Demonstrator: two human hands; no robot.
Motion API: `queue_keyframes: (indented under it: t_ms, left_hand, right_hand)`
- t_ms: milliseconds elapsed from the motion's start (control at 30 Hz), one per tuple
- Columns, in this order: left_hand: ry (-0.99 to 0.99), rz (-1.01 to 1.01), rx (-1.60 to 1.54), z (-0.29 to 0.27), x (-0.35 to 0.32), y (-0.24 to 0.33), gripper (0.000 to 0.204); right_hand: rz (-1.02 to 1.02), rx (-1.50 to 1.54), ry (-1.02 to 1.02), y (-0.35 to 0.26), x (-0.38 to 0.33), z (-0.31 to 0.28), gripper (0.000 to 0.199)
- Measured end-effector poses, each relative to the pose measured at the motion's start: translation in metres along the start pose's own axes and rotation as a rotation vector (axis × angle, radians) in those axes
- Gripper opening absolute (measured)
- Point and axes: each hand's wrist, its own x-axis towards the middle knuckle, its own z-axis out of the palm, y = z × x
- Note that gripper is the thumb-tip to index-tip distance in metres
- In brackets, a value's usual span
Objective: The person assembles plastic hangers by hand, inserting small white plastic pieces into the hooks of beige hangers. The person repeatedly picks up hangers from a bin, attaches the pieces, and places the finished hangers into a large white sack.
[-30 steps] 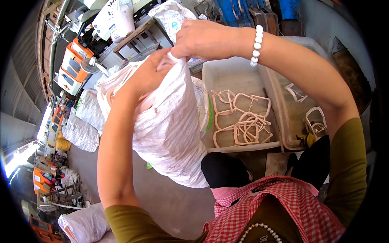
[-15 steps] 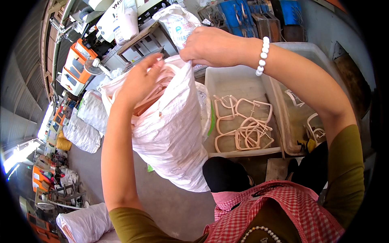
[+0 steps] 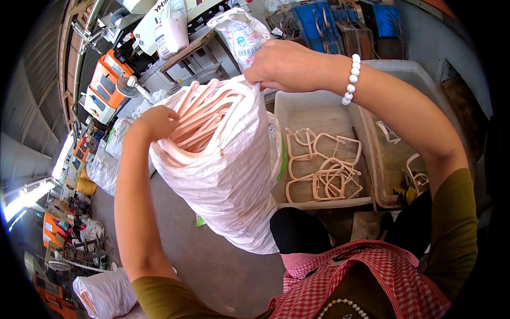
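Observation:
A tall white woven sack (image 3: 223, 181) stands in front of me, its mouth spread wide. Pale pink, hanger-shaped plastic pieces (image 3: 204, 119) fill it to the top, packed side by side. My right hand (image 3: 284, 64), with a white bead bracelet on its wrist, is closed and pinches the far right corner of the rim. At the left side of the mouth, my left hand (image 3: 156, 123) has its fingers curled over the rim, close to the pieces; the fingertips are partly hidden.
To the right stands a pale plastic crate (image 3: 329, 114) with several loose pink plastic frames (image 3: 332, 173) inside. A second crate (image 3: 380, 181) adjoins it. Behind the sack is another white printed bag (image 3: 241, 37). Filled white sacks (image 3: 103, 170) lie at the left, near orange-and-white machines (image 3: 109, 80).
My left hand has moved left and down from above the sack's mouth to its left rim. The mouth is wider and the pink pieces show more. My right hand keeps its hold.

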Motion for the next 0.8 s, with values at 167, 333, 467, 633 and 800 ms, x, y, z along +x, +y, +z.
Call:
queue_keyframes:
  t_ms: [167,333,467,633,800]
  left_hand:
    - [0.215,0.144,-0.129,0.012,0.008,-0.032,0.033]
    - [0.441,0.016,-0.334,0.028,-0.023,-0.06,0.027]
    - [0.338,0.16,-0.501,0.046,-0.074,-0.052,0.023]
    - [0.3,0.423,-0.572,0.058,-0.109,-0.031,0.024]
    - [0.424,0.547,-0.499,0.06,-0.112,-0.036,0.023]
  right_hand:
    - [0.039,0.005,-0.062,-0.005,0.004,-0.005,0.01]
    - [-0.038,0.097,0.015,0.001,-0.009,0.002,0.018]
    - [-0.225,0.155,0.139,-0.011,-0.011,-0.007,0.027]
    - [-0.159,0.37,0.016,-0.044,0.0,-0.011,0.028]
    - [0.023,0.584,-0.085,-0.052,0.004,-0.013,0.025]
